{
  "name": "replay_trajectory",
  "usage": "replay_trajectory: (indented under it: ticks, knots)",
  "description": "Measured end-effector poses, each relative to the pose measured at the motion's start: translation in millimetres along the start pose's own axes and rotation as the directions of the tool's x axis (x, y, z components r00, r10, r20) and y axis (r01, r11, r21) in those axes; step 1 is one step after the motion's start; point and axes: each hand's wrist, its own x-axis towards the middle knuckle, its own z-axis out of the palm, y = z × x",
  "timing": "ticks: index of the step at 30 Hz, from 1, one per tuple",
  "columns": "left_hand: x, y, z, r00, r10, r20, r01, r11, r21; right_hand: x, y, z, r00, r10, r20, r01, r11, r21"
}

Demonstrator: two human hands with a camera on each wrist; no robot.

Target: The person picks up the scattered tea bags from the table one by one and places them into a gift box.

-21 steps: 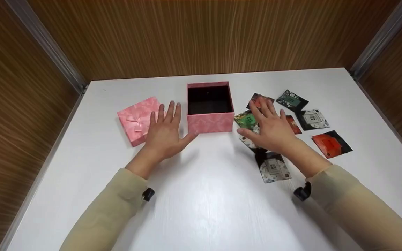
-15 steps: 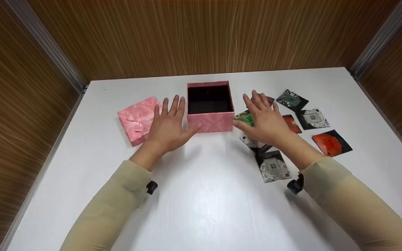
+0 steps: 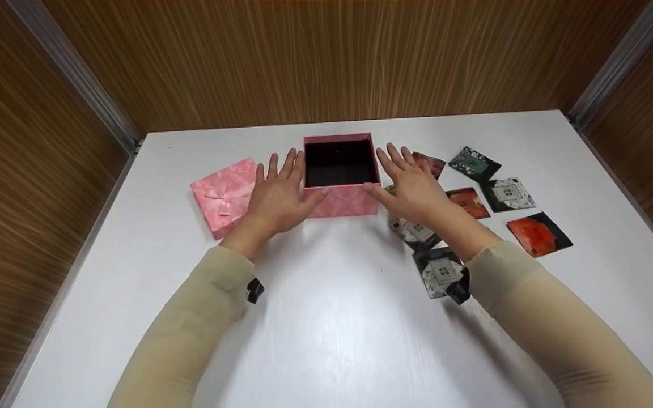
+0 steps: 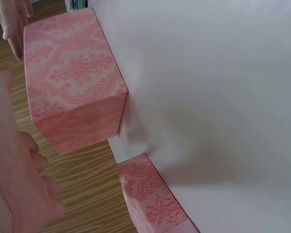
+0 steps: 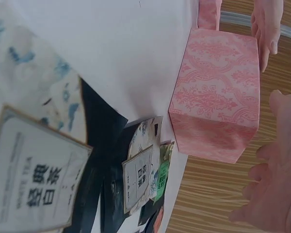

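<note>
A pink patterned gift box (image 3: 344, 202) with a dark interior stands without its lid near the back of the table. My left hand (image 3: 277, 199) is spread at its left side, fingers straight and thumb by the front left corner. At the opposite side, my right hand (image 3: 414, 194) also has straight fingers, with its thumb overlapping the front right corner. In the left wrist view, a gap shows between my left palm and the box (image 4: 77, 63). The right wrist view shows the box (image 5: 218, 82) beside my right hand, which holds nothing.
The pink lid (image 3: 225, 195) with a ribbon bow lies left of the box, partly behind my left hand. Several flat tea sachets lie on the right, including a red one (image 3: 539, 234), a dark green one (image 3: 474, 164) and a white tea one (image 3: 440, 272). Wood-grain panels (image 3: 338, 62) enclose the table.
Both hands have moved inward toward the box, the right one travelling farther left, off some of the sachets. The box, lid and sachets have stayed in place.
</note>
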Motion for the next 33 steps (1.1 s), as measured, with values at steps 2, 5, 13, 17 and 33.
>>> replay_trajectory:
  ticks: [2, 5, 13, 17, 33]
  knots:
    - [2.4, -0.7, 1.0, 1.000, -0.005, 0.007, 0.005, 1.000, -0.007, 2.7, 0.2, 1.3, 1.000, 0.006, 0.010, -0.006, 1.000, 0.009]
    - [5.5, -0.9, 2.0, 1.000, -0.006, 0.017, 0.006, 1.000, -0.019, 5.3, 1.7, 4.1, 1.000, 0.013, 0.026, -0.014, 1.000, 0.024]
    - [7.8, -2.3, 3.2, 1.000, 0.014, 0.015, -0.013, 1.000, -0.012, 7.1, 3.9, 8.6, 0.999, -0.006, 0.034, 0.004, 0.998, 0.056]
    - [6.4, -1.4, 3.5, 1.000, 0.020, 0.008, -0.020, 1.000, -0.021, 6.0, 2.5, 7.4, 0.999, -0.020, 0.036, 0.018, 0.998, 0.061]
    - [-27.0, 6.9, 9.9, 0.999, 0.047, -0.017, -0.048, 0.997, -0.061, -24.4, -0.7, 8.2, 0.994, -0.103, 0.040, 0.101, 0.993, 0.056]
